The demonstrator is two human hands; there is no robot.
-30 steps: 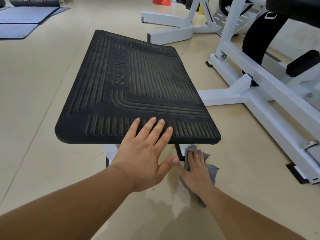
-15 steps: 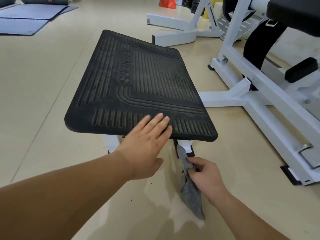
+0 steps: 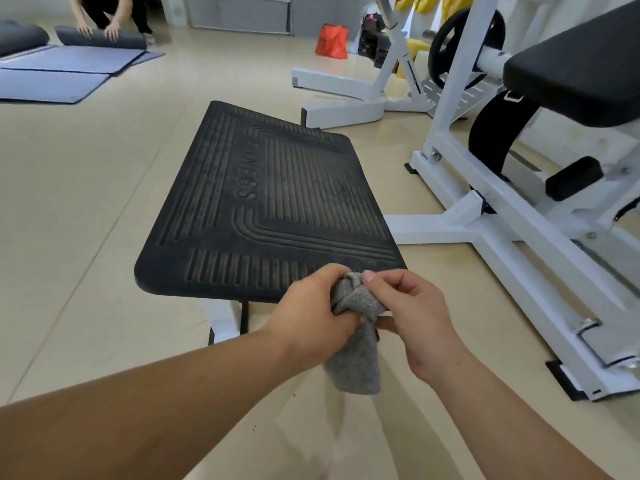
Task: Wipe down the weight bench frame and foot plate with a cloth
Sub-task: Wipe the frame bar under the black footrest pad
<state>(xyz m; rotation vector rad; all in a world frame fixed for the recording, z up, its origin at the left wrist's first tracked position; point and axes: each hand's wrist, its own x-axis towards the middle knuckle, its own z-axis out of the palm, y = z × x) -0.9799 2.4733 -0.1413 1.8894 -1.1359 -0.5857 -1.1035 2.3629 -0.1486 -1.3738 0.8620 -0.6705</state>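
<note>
Grey cloth [image 3: 356, 362] bunched at lower centre, clasped by the curled left grip [image 3: 311, 306], pinched at its top by the right grip [image 3: 419, 313], held at the black foot plate [image 3: 277, 209] near edge, white frame [image 3: 443, 228] at right.

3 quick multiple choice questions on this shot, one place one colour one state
1. Where is the cloth relative to the foot plate?
A spread flat on it
B held by left hand and right hand by its near edge
C under it on the floor
2. Colour of the bench frame?
A white
B red
C black
3. What is the left hand doing?
A pressing flat on the plate
B gripping the cloth
C hanging idle
Answers: B, both hands hold it; A, its bars are white; B, fingers curl round the cloth.
</note>
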